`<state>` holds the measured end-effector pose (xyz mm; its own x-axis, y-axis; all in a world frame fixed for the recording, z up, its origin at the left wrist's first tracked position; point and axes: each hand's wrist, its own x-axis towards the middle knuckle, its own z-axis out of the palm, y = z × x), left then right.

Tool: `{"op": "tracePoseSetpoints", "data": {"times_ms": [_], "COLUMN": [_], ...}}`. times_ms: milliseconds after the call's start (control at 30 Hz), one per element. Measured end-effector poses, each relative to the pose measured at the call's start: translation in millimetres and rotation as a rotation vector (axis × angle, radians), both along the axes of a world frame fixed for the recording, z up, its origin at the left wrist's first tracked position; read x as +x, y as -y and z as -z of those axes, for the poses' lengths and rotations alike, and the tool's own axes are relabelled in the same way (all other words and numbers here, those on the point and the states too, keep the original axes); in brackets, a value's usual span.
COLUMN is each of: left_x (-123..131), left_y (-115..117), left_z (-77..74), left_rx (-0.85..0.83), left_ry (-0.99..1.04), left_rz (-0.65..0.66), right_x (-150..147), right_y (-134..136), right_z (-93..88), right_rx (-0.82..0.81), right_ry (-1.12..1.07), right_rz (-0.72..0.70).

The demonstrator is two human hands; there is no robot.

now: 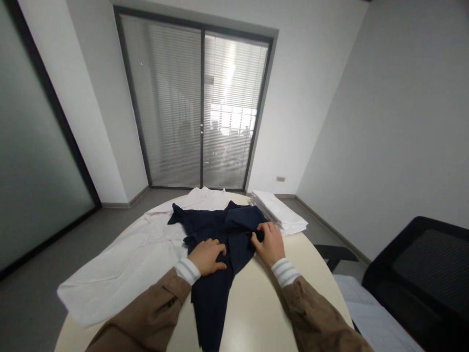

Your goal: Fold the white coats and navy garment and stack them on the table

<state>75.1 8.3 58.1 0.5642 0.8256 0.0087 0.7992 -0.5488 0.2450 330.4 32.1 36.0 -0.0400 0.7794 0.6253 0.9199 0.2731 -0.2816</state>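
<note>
A dark navy garment (pixel 210 303) lies rumpled on the round table, one long part reaching toward the near edge. My left hand (pixel 208 256) rests on its left-middle part, thumb and fingers apart. At the garment's right edge is my right hand (pixel 270 243), its thumb and forefinger curved around a bit of dark cloth; whether they pinch it is hard to tell. A white garment (pixel 124 264) is spread out under and to the left of the navy one. Behind my right hand sits a stack of folded white cloth (pixel 280 211).
The round cream table (pixel 252 313) fills the lower middle. At the right stands a black mesh chair (pixel 428 264), with white cloth (pixel 370 313) beside the table edge. Glass doors with blinds (pixel 198 107) are beyond the table.
</note>
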Motion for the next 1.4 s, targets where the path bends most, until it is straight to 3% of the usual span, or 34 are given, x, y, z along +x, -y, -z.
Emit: {"op": "tracePoseSetpoints", "data": {"times_ms": [100, 200, 300, 400, 567, 767, 1000, 1100, 1200, 1333, 1400], "left_x": [-3, -13, -31, -49, -69, -89, -100, -80, -42, 6, 18], "left_y": [-9, -25, -46, -63, -73, -76, -72, -56, -25, 22, 37], "left_z": [2.7, 4.5, 9.3, 14.7, 14.9, -0.5, -22.1, -39.1, -54.0, -48.3, -38.4], "left_rx": [0.001, 0.003, 0.053, 0.055, 0.064, 0.168, 0.236, 0.313, 0.415, 0.062, -0.065], "left_ry": [0.111, 0.368, 0.644, 0.748, 0.797, 0.889, 0.926, 0.908, 0.780, 0.309, 0.079], "left_rz": [-0.035, -0.131, -0.313, -0.431, -0.488, -0.703, -0.831, -0.764, -0.457, 0.155, 0.243], "right_x": [2, 6, 8, 7, 8, 21, 36, 37, 38, 40, 42], "right_y": [4, 7, 6, 2, -1, -5, -12, -11, -10, -8, -8], "right_z": [-2.1, 1.3, 5.5, 8.4, 8.8, 2.7, 4.1, 3.7, 3.2, 5.1, 5.5], "right_rx": [-0.198, -0.318, -0.332, -0.344, -0.299, -0.183, -0.064, -0.090, -0.155, -0.222, -0.235], "right_ry": [0.030, 0.095, 0.110, 0.093, -0.127, -0.514, -0.619, -0.591, -0.511, -0.436, -0.414], "right_rz": [-0.219, -0.508, -0.606, -0.605, -0.579, -0.407, -0.253, -0.280, -0.333, -0.361, -0.355]}}
